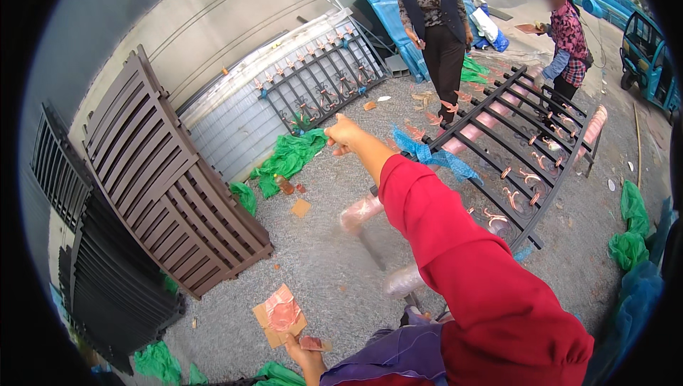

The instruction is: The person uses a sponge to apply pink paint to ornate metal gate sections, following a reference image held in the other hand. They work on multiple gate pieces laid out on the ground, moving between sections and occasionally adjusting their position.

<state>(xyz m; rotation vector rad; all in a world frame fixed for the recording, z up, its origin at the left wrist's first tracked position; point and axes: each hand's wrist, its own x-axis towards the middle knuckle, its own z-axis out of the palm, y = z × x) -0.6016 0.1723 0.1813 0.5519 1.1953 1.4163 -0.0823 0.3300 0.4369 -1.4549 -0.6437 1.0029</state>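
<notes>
My right arm, in a red sleeve, stretches out over the ground. At its end my right hand point(345, 135) points its index finger toward the far fence panel; the other fingers look partly curled, and I see nothing in them. Low in the view my left hand point(306, 359) grips a piece of cardboard point(282, 316) smeared with copper-coloured paint. A small dark reddish block point(311, 343) also lies at its fingers; its kind is unclear. To the right of my arm a black metal fence panel point(523, 151) with copper-coloured ornaments rests on plastic-wrapped supports point(466, 132).
Another black fence panel point(324, 76) with copper tips leans by the wall. Brown slatted panels point(167, 180) stand at the left. Green netting point(293, 155) lies on gravel. One person point(441, 37) stands ahead; another point(565, 44) is beside the supported panel. A blue three-wheeled vehicle point(651, 66) is parked right.
</notes>
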